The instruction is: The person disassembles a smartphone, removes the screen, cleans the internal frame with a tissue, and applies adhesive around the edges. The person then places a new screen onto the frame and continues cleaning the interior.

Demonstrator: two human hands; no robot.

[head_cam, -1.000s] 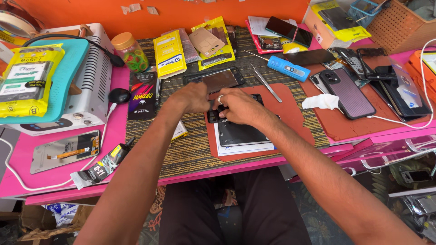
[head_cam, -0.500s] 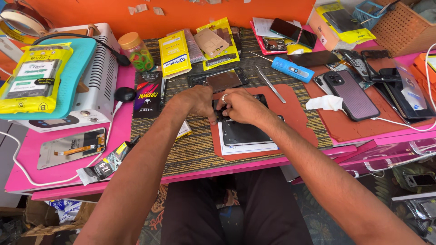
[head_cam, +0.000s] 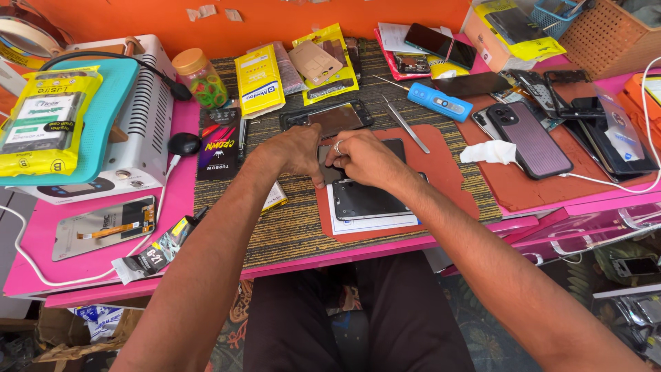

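Note:
A dark phone (head_cam: 368, 196) lies flat on a white sheet (head_cam: 375, 224) on a red-brown mat (head_cam: 447, 176), in the middle of the desk. My left hand (head_cam: 292, 151) and my right hand (head_cam: 361, 157) meet over the phone's far end, fingers curled down onto it. A ring shows on one right finger. The left fingertips press at the phone's top left corner. The hands hide that end of the phone, and I cannot see whether a small part is pinched between the fingers.
A phone frame (head_cam: 330, 117), tweezers (head_cam: 405, 124) and a blue tool (head_cam: 439, 102) lie beyond the hands. Yellow packets (head_cam: 258, 79), a jar (head_cam: 201, 77) and a grey machine (head_cam: 138, 124) stand left. Several phones (head_cam: 530, 138) and a white tissue (head_cam: 487, 151) lie right. A glue tube (head_cam: 155, 251) rests near the front edge.
Both hands stay on the phone's far end with only slight finger shifts. The view has drifted a little.

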